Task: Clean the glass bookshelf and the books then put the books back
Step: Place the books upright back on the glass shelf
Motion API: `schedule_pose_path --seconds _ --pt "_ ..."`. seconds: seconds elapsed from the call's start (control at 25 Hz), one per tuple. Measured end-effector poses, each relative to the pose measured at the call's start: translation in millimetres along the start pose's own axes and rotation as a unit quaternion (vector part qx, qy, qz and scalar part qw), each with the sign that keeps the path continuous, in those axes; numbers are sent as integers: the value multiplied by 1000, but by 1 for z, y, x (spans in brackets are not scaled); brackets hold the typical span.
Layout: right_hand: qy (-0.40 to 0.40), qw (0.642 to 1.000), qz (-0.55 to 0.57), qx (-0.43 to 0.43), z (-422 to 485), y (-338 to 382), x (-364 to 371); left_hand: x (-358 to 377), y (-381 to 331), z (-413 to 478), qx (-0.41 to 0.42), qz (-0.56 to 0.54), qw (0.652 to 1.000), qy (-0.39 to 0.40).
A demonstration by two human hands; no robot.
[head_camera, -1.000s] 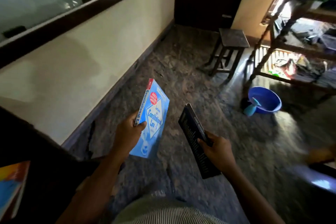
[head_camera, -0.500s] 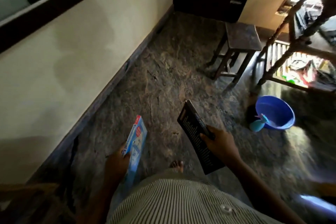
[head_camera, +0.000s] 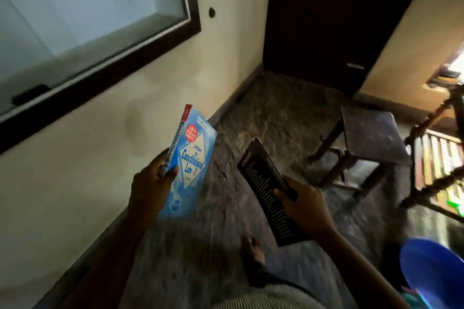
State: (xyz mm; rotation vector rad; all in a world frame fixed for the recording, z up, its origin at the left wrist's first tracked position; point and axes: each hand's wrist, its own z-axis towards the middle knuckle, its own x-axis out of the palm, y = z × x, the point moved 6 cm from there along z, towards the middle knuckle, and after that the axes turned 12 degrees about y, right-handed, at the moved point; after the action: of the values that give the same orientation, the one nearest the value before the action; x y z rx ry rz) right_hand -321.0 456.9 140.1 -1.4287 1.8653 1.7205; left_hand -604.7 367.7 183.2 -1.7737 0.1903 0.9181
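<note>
My left hand (head_camera: 150, 185) grips a blue paperback (head_camera: 192, 158) by its spine, cover facing up and tilted, held in front of the cream wall. My right hand (head_camera: 301, 206) holds a black book (head_camera: 266, 188) near its lower half, its back cover with white text towards me. The two books are apart, about a hand's width between them. The glass-fronted bookshelf (head_camera: 82, 10) with a dark wooden frame is set into the wall at the upper left, above the left hand.
A dark wooden stool (head_camera: 369, 138) stands on the stone floor at the right. A blue plastic basin (head_camera: 434, 271) sits at the lower right. A wooden rack (head_camera: 437, 165) with books is at the far right. A dark door (head_camera: 339, 15) is ahead. My bare foot (head_camera: 252, 249) shows below.
The view has swung up towards the glass shelf. My left hand has lifted the blue book from beside my hip up in front of the wall. The black book stays in my right hand.
</note>
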Motion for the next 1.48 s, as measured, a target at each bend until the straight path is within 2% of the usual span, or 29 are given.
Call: schedule_pose_path --seconds 0.16,0.24,0.4,0.56,0.68,0.76,0.88,1.0,1.08,1.16,1.2,1.24,1.32,1.48 --pt "9 993 34 -110 130 86 -60 -52 -60 82 5 -1 992 -127" --pt "-12 979 53 -195 190 144 -92 -86 -80 119 7 -27 979 -204" --pt "-39 921 133 -365 260 261 -133 -157 -113 164 50 -108 934 -338" --pt "-75 840 220 -490 311 369 -153 -231 -160 206 101 -54 881 -459" --pt "-88 794 282 -532 335 447 -156 -287 -182 240 142 -17 851 -506" --pt "-99 759 324 -556 346 497 -159 -321 -192 263 171 -22 834 -525" --pt "-119 698 373 -599 370 568 -158 -366 -198 299 205 -46 790 -576" --pt "-152 668 395 -612 397 626 -145 -398 -194 342 241 -89 761 -596" --pt "-146 675 398 -603 421 655 -127 -412 -186 375 242 -113 774 -574" --pt "-139 708 379 -579 450 684 -108 -422 -173 410 240 -137 802 -529" --pt "-167 729 353 -562 463 694 -101 -426 -166 427 229 -147 816 -510" --pt "-231 741 310 -549 473 703 -96 -428 -157 442 214 -158 829 -492" --pt "-321 741 233 -543 479 715 -88 -430 -144 466 204 -168 853 -449" --pt "-327 738 153 -570 485 722 -86 -431 -138 489 221 -187 899 -330"
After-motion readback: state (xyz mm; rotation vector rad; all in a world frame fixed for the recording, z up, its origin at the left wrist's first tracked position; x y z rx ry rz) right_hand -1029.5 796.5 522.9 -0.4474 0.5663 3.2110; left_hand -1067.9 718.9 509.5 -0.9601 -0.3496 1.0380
